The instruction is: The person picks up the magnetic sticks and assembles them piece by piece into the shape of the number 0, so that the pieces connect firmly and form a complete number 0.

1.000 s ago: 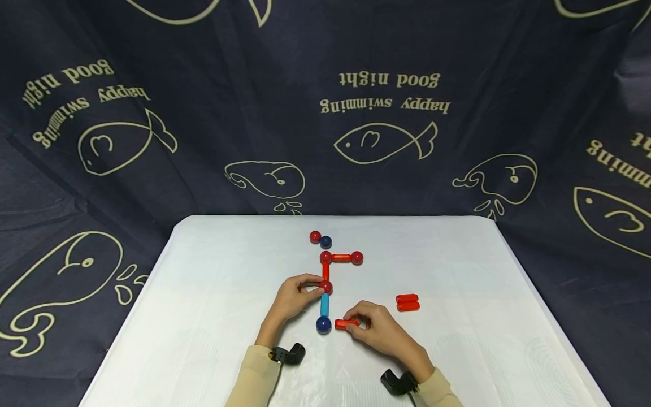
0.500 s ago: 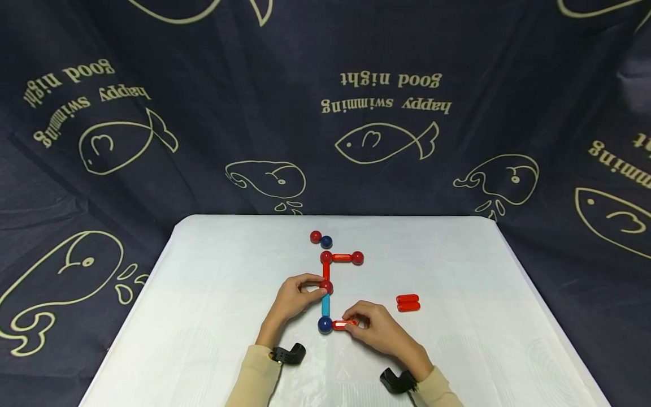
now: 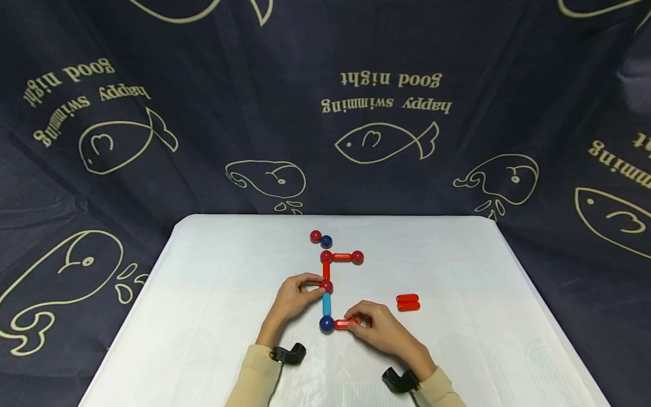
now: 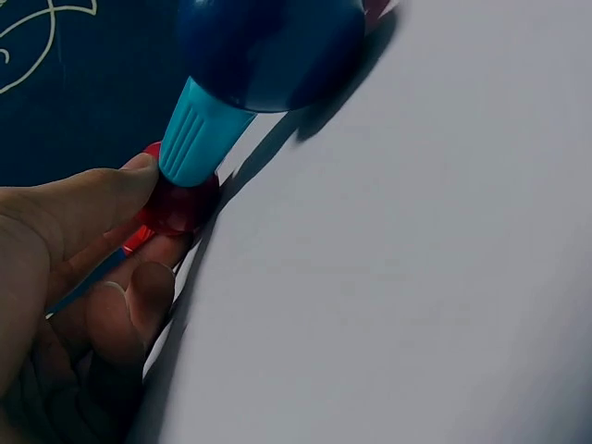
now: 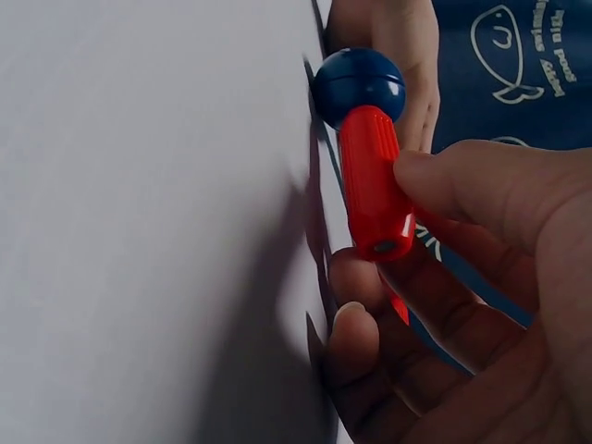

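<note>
My left hand (image 3: 294, 296) pinches a red ball (image 3: 327, 286) in the middle of a chain of balls and rods. From that ball a light-blue rod (image 3: 326, 305) runs toward me to a dark-blue ball (image 3: 326, 324). In the right wrist view, the thumb and fingers of my right hand (image 3: 377, 324) pinch a red rod (image 5: 372, 180), whose far end touches the dark-blue ball. Beyond the left hand, an upright red rod (image 3: 326, 271) joins a red corner ball (image 3: 326, 257). A sideways red rod (image 3: 342, 257) leads from there to another red ball (image 3: 357, 258).
Two loose red rods (image 3: 408, 302) lie side by side to the right of my right hand. A loose red ball (image 3: 315, 236) and dark-blue ball (image 3: 326, 242) touch near the far edge of the white table (image 3: 229, 249). A dark patterned cloth (image 3: 305, 113) hangs behind.
The red rod in my right hand was apart from the dark-blue ball a second ago; now its end touches it. The near end of the chain has shifted slightly right.
</note>
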Demonstrator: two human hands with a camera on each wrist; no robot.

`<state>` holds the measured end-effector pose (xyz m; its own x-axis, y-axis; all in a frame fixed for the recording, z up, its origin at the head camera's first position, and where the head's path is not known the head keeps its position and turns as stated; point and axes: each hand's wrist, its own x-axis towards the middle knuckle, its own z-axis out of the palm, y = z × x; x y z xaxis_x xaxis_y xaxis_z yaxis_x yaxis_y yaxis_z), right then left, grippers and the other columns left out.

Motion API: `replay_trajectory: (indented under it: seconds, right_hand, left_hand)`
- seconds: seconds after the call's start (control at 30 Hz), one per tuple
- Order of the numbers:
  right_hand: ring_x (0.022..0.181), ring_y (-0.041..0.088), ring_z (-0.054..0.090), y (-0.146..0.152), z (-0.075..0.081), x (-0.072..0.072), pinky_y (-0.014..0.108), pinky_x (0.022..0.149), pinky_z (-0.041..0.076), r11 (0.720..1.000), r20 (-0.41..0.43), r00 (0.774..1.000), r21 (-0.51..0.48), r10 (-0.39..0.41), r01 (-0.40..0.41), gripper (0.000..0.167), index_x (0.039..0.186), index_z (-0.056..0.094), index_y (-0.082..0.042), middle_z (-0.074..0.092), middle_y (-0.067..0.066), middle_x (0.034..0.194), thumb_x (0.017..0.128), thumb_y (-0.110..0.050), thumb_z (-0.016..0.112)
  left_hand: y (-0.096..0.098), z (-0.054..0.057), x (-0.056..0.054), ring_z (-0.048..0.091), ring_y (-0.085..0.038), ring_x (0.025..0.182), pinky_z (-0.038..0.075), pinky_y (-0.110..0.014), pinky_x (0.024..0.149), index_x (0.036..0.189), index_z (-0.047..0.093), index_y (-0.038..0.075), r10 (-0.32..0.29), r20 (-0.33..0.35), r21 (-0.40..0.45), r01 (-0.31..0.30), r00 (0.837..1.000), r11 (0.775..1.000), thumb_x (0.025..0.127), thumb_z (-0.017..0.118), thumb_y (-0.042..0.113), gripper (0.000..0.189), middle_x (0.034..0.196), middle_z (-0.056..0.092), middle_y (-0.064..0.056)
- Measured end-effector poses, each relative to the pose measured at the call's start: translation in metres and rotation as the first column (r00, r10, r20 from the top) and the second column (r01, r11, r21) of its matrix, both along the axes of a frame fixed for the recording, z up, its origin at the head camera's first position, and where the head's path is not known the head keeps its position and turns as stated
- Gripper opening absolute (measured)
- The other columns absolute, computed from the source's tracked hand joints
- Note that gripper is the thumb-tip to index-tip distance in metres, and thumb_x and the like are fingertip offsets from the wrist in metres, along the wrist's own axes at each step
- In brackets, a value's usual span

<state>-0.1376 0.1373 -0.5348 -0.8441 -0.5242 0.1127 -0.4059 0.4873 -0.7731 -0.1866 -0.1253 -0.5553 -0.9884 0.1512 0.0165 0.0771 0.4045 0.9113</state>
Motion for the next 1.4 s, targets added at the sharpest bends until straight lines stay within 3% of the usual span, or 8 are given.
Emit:
replay_trajectory:
  seconds: [0.33, 0.43, 0.57, 0.67, 0.8, 0.93, 1.13, 1.4]
  right_hand:
    - [0.079, 0.010, 0.058, -0.001, 0.000, 0.000, 0.022, 0.068, 0.050, 1.000, 0.013, 1.000, 0.016, 0.010, -0.010, 0.014, 0.105, 0.076, -0.020, 0.071, -0.009, 0.100, 0.093, -0.015, 0.077]
    - [0.080, 0.011, 0.058, -0.001, 0.000, 0.000, 0.022, 0.069, 0.050, 1.000, 0.017, 1.000, 0.025, 0.003, -0.003, 0.014, 0.106, 0.076, -0.020, 0.071, -0.009, 0.100, 0.093, -0.015, 0.078]
    - [0.081, 0.012, 0.059, -0.002, 0.001, 0.000, 0.022, 0.070, 0.050, 1.000, 0.016, 1.000, 0.031, -0.003, 0.002, 0.014, 0.105, 0.076, -0.019, 0.070, -0.009, 0.099, 0.092, -0.015, 0.078]
    - [0.080, 0.010, 0.059, -0.002, 0.002, -0.001, 0.022, 0.069, 0.050, 1.000, 0.005, 1.000, 0.024, 0.003, -0.003, 0.014, 0.105, 0.076, -0.019, 0.070, -0.009, 0.098, 0.092, -0.014, 0.078]
    - [0.079, 0.009, 0.059, -0.002, 0.002, -0.003, 0.022, 0.069, 0.050, 1.000, -0.004, 1.000, 0.015, 0.019, -0.019, 0.013, 0.105, 0.076, -0.019, 0.071, -0.009, 0.098, 0.093, -0.013, 0.077]
    - [0.080, 0.007, 0.059, -0.001, 0.004, -0.007, 0.021, 0.070, 0.051, 0.998, -0.012, 0.998, 0.031, 0.062, -0.062, 0.013, 0.105, 0.075, -0.016, 0.070, -0.008, 0.097, 0.093, -0.013, 0.077]
    - [0.083, 0.003, 0.061, -0.001, 0.022, -0.031, 0.025, 0.075, 0.057, 0.991, -0.046, 0.991, 0.057, 0.123, -0.120, 0.016, 0.109, 0.074, -0.008, 0.072, -0.002, 0.099, 0.095, -0.016, 0.075]
    - [0.097, 0.019, 0.069, -0.010, 0.047, -0.089, 0.036, 0.084, 0.060, 0.995, -0.100, 0.991, 0.049, 0.091, -0.086, 0.027, 0.119, 0.073, -0.001, 0.075, 0.014, 0.113, 0.095, -0.015, 0.074]
  left_hand:
    - [-0.002, 0.008, 0.002, 0.055, -0.007, 0.058, 0.045, -0.022, 0.052, 0.121, 0.074, 0.015, -0.052, -0.004, -0.014, 0.052, 0.999, 0.999, 0.091, 0.080, 0.024, 0.032, 0.108, 0.077, -0.003]
    - [-0.006, 0.014, 0.006, 0.055, -0.006, 0.060, 0.045, -0.022, 0.054, 0.119, 0.073, 0.013, -0.078, -0.029, -0.073, 0.076, 0.996, 0.994, 0.091, 0.081, 0.024, 0.031, 0.102, 0.076, -0.001]
    - [-0.011, 0.024, 0.015, 0.052, -0.005, 0.059, 0.045, -0.022, 0.052, 0.104, 0.074, 0.015, -0.129, -0.027, -0.139, 0.124, 0.991, 0.982, 0.089, 0.082, 0.028, 0.021, 0.088, 0.071, 0.005]
    - [-0.012, 0.029, 0.023, 0.051, -0.005, 0.057, 0.045, -0.022, 0.051, 0.096, 0.074, 0.018, -0.213, 0.002, -0.139, 0.211, 0.977, 0.967, 0.088, 0.084, 0.030, 0.018, 0.084, 0.069, 0.006]
    - [-0.010, 0.033, 0.031, 0.053, -0.005, 0.059, 0.047, -0.022, 0.054, 0.098, 0.073, 0.018, -0.340, 0.029, -0.137, 0.341, 0.940, 0.930, 0.085, 0.086, 0.032, 0.023, 0.086, 0.069, 0.005]
    - [-0.006, 0.032, 0.033, 0.054, -0.003, 0.060, 0.046, -0.020, 0.056, 0.099, 0.074, 0.020, -0.386, 0.033, -0.169, 0.386, 0.922, 0.907, 0.084, 0.088, 0.030, 0.023, 0.086, 0.069, 0.008]
    - [-0.005, 0.028, 0.032, 0.055, -0.003, 0.060, 0.047, -0.021, 0.056, 0.097, 0.076, 0.023, -0.392, 0.041, -0.168, 0.393, 0.919, 0.904, 0.084, 0.087, 0.031, 0.019, 0.085, 0.069, 0.011]
    - [-0.007, 0.025, 0.030, 0.055, -0.004, 0.061, 0.047, -0.022, 0.058, 0.098, 0.076, 0.026, -0.381, 0.068, -0.166, 0.387, 0.922, 0.907, 0.086, 0.085, 0.035, 0.018, 0.087, 0.070, 0.012]
